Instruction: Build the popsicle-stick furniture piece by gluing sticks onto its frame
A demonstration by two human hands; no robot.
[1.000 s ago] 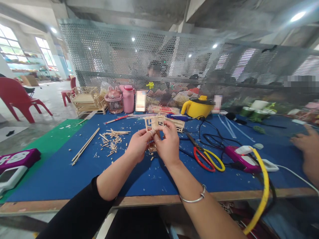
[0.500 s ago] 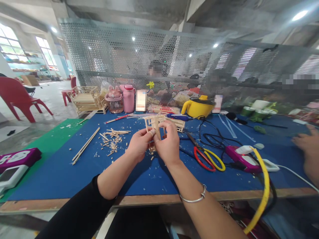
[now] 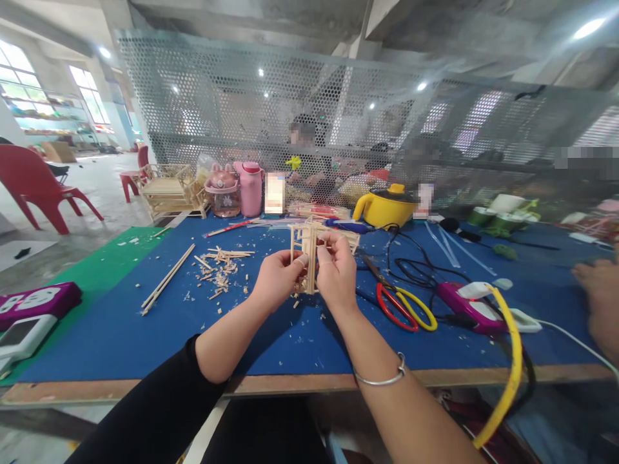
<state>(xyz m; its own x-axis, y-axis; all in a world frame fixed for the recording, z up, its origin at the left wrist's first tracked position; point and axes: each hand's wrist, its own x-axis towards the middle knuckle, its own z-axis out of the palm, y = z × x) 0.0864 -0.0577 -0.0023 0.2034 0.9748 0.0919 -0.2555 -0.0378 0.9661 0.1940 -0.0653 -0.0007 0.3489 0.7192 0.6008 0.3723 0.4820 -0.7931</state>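
Observation:
Between my hands, above the blue tabletop point(image 3: 193, 348), is a small frame of thin wooden sticks point(image 3: 309, 258), held upright. My left hand point(image 3: 279, 274) is closed on its left side, thumb pressed to the front. My right hand point(image 3: 337, 267) grips its right side with bent fingers; the palms hide part of the frame. Behind my right hand, another stick piece point(image 3: 352, 240) lies on the table. Left of the hands are a pile of cut stick bits point(image 3: 222, 261) and a few longer sticks point(image 3: 169, 278). Scissors point(image 3: 409, 306) with red and yellow handles lie to the right.
A purple power strip point(image 3: 467, 308) with a yellow cable is on the right, near another person's hand point(image 3: 599, 283). At the back stand a yellow pot point(image 3: 387, 207), a pink jug point(image 3: 250, 190), a phone point(image 3: 275, 193) and a stick-built model point(image 3: 169, 190) before a perforated metal screen point(image 3: 203, 96).
The stick frame has turned a little in my hands and shows more of its front. My right hand has shifted slightly right, its fingers now along the frame's edge.

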